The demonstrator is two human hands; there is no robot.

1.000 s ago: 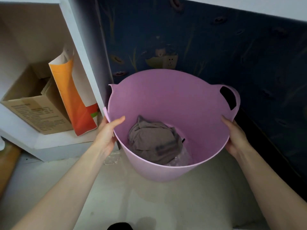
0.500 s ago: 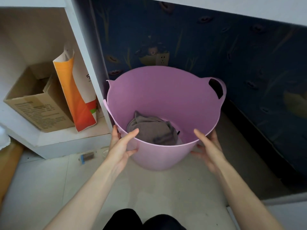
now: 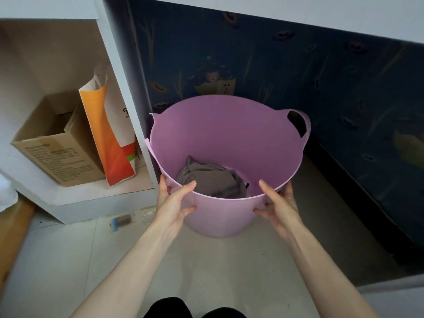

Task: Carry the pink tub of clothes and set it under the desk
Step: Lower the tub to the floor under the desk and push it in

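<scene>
The round pink plastic tub [image 3: 229,145] sits on the pale tile floor [image 3: 206,260] in the middle of the frame, under the white worktop [image 3: 298,10]. Grey clothes [image 3: 211,180] lie inside. My left hand [image 3: 174,203] and right hand [image 3: 278,205] touch its near rim, each grip apart. Its left edge is just beside the white shelf wall [image 3: 128,99]; bare floor shows on its right.
</scene>
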